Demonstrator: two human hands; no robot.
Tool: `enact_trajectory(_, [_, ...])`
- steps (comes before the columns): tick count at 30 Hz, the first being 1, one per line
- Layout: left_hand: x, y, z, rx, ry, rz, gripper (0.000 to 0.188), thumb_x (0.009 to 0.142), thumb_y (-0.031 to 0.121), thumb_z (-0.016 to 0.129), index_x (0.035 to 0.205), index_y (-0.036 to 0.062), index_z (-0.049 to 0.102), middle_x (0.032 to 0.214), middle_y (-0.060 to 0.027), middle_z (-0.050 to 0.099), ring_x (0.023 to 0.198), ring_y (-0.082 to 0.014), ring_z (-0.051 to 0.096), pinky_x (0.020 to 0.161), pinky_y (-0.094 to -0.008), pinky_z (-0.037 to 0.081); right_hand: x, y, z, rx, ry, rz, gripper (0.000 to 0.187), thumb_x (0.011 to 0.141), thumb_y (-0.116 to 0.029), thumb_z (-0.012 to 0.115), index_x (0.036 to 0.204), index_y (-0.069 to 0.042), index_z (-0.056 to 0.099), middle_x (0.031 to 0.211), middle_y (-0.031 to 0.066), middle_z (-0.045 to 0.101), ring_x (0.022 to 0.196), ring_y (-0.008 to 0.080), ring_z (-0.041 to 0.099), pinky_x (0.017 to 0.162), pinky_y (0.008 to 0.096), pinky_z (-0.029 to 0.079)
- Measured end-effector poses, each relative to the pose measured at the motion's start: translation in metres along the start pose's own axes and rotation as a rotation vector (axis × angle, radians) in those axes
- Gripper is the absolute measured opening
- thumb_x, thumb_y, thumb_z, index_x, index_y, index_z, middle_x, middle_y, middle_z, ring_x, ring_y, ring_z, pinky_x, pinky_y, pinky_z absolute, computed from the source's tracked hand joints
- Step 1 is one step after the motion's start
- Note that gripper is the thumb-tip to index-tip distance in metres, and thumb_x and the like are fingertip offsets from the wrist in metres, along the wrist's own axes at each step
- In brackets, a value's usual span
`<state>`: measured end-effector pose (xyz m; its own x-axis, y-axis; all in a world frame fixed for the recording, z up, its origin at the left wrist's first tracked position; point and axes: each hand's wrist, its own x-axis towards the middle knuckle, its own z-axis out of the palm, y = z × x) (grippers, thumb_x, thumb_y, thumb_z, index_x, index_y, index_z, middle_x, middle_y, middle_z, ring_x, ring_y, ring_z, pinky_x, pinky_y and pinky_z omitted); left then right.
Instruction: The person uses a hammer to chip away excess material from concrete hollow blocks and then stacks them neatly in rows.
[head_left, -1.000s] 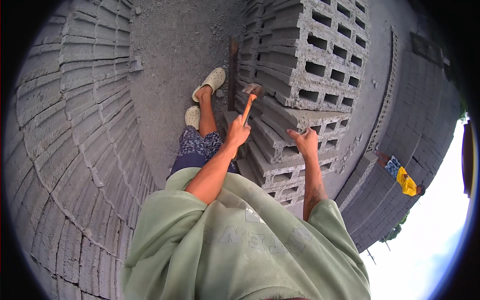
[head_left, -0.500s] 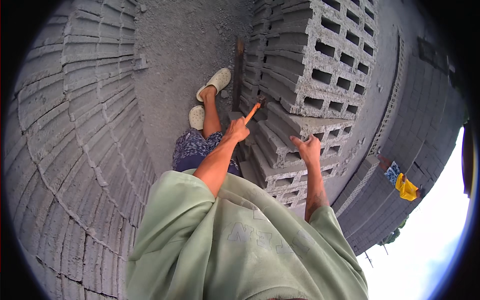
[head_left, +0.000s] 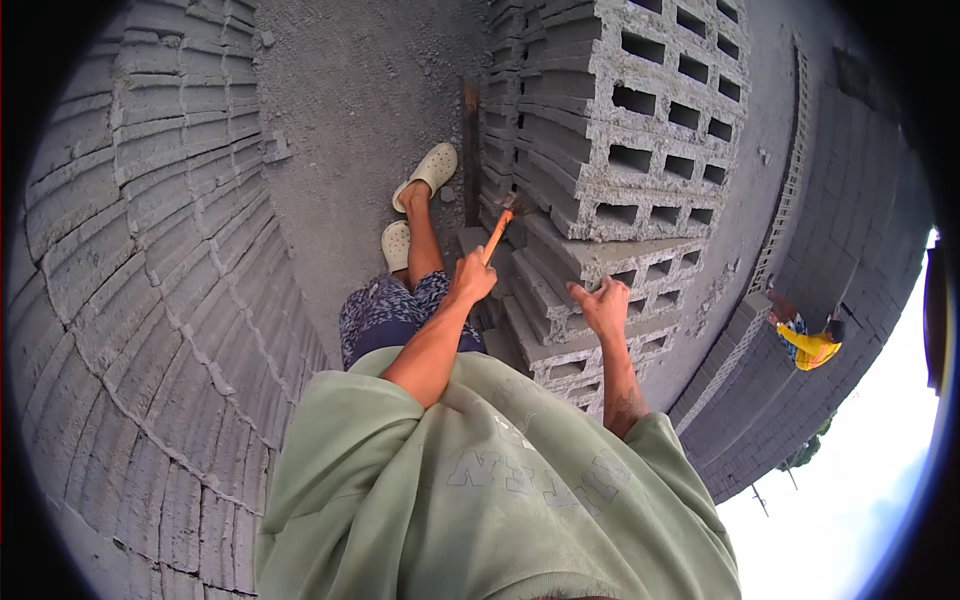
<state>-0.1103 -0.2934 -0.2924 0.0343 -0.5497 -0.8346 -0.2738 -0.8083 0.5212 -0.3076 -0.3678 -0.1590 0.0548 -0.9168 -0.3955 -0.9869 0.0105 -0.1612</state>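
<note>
My left hand (head_left: 473, 277) is wrapped round the handle of an orange-handled tool (head_left: 495, 238). Its small dark head, whose kind I cannot make out, is at the dark gap beside the stacked blocks. With thumb and bent fingers, my right hand (head_left: 604, 306) grips the near end of a grey hollow concrete block (head_left: 570, 252) at the top of a lower, stepped part of the stack. Just beyond it rises a taller stack of hollow blocks (head_left: 590, 130), its rectangular holes facing right.
A long wall of stacked grey blocks (head_left: 150, 290) runs along the left. Gravel ground (head_left: 340, 120) lies between the stacks, with an upright rusty bar (head_left: 471, 150) at the right stack. Far right, a person in a yellow top (head_left: 808, 345) is by another block row.
The view has shifted slightly, and both hands keep their holds. The tool's head sits a little differently by the gap. The person in yellow now bends toward the block row.
</note>
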Motion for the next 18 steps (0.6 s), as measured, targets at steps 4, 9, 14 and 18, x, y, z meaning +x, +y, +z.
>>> enact_trajectory(4, [0.015, 0.009, -0.015, -0.232, 0.123, 0.076, 0.025, 0.078, 0.013, 0.059, 0.098, -0.0018, 0.052, 0.087, -0.0236, 0.063, 0.085, -0.04, 0.062, 0.072, -0.0447, 0.048, 0.006, -0.001, -0.012, 0.052, -0.175, 0.202, 0.051, 0.063, -0.042, 0.073, 0.06, 0.005, 0.054, 0.068, 0.0241, 0.059, 0.082, 0.0392, 0.055, 0.089, 0.0417, 0.037])
enact_trajectory(9, [0.006, 0.013, -0.056, -0.337, 0.244, 0.094, 0.011, 0.076, 0.006, 0.06, 0.081, 0.003, 0.05, 0.065, -0.0081, 0.054, 0.057, -0.02, 0.057, 0.053, -0.0342, 0.046, 0.014, -0.039, -0.041, 0.271, -0.218, 0.289, 0.047, 0.07, -0.042, 0.075, 0.086, 0.002, 0.068, 0.079, 0.0184, 0.067, 0.074, 0.0326, 0.065, 0.072, 0.0351, 0.048])
enact_trajectory(14, [0.004, 0.014, -0.047, -0.442, 0.184, 0.121, 0.01, 0.077, 0.007, 0.058, 0.082, 0.0044, 0.05, 0.062, -0.0065, 0.052, 0.051, -0.0186, 0.055, 0.049, -0.0336, 0.045, 0.082, -0.038, -0.026, -0.12, 0.358, -0.192, 0.059, 0.071, -0.054, 0.069, 0.084, 0.004, 0.066, 0.079, 0.0161, 0.068, 0.077, 0.0338, 0.064, 0.091, 0.0386, 0.039])
enact_trajectory(18, [0.004, 0.022, -0.04, -0.323, 0.215, 0.243, 0.012, 0.079, 0.009, 0.058, 0.086, 0.0035, 0.05, 0.067, -0.0109, 0.055, 0.058, -0.024, 0.056, 0.052, -0.0358, 0.044, 0.105, -0.065, -0.006, -0.267, -0.127, 0.14, 0.065, 0.069, -0.058, 0.066, 0.084, 0.005, 0.066, 0.08, 0.0203, 0.067, 0.082, 0.0341, 0.064, 0.097, 0.0402, 0.033])
